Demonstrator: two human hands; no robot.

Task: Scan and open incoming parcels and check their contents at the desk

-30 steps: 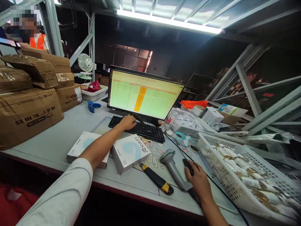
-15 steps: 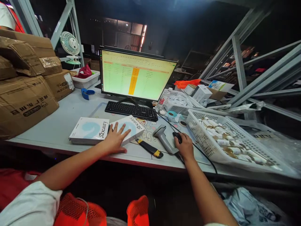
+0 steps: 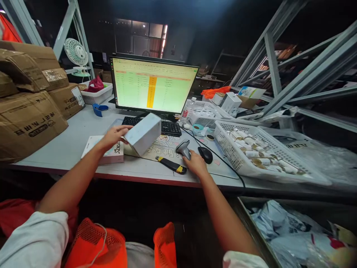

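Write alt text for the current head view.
A bare left hand holds a tilted white rectangular box at a pale desk, while the right hand grips a grey handheld scanner. A black-and-yellow utility knife and rounded black mouse lie nearby, before a black-framed, lit monitor.

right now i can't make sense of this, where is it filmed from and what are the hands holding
No machine here: these are one person's bare hands, filmed by a camera worn on the head, looking forward and down. The left hand holds a white box at a tilt; the right hand grips a barcode scanner. On the desk are another box, a utility knife, a computer mouse, a keyboard before the monitor, and a perforated basket of small items.
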